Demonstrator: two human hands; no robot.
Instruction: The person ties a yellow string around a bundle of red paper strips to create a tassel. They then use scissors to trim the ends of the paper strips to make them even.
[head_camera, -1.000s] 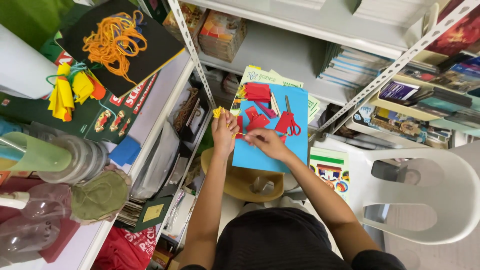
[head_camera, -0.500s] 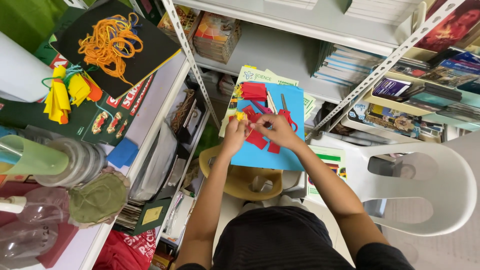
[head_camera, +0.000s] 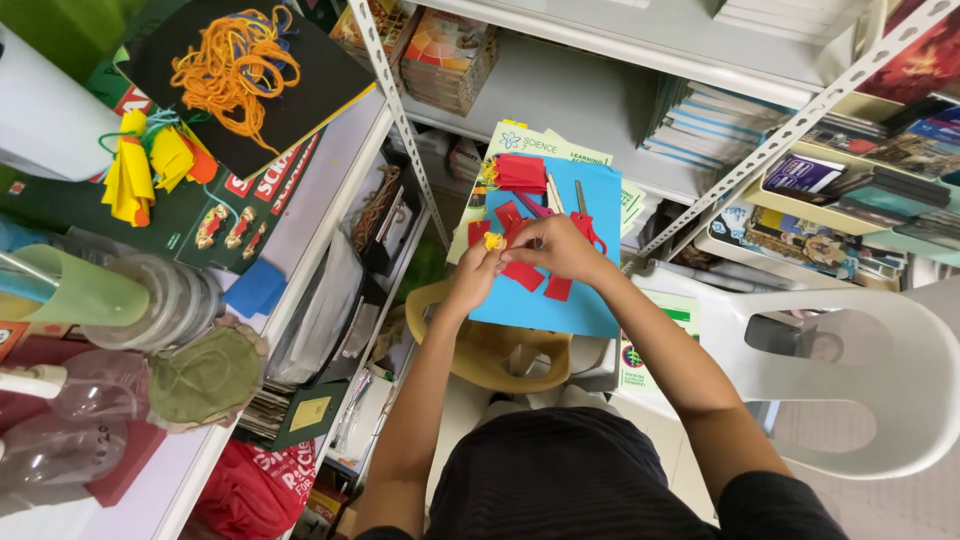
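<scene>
My left hand (head_camera: 472, 278) and my right hand (head_camera: 556, 246) meet over a blue sheet of card (head_camera: 560, 300), their fingertips pinching a small yellow piece (head_camera: 493, 241) between them. Red cut paper pieces (head_camera: 524, 274) lie on the blue sheet under the hands, and a stack of red paper (head_camera: 521, 172) sits at its far end. Red-handled scissors (head_camera: 584, 222) rest on the sheet just beyond my right hand.
A yellow stool (head_camera: 490, 352) stands under the blue sheet. A white plastic chair (head_camera: 880, 370) is at the right. Metal shelves (head_camera: 640, 90) hold books and boxes. At the left, a table carries orange yarn on black card (head_camera: 240, 70), yellow paper flowers (head_camera: 150, 165) and plastic bottles (head_camera: 60, 440).
Both hands have stayed together over the blue sheet, working the small yellow piece. The view has shifted slightly; the red pieces under the hands have shifted about.
</scene>
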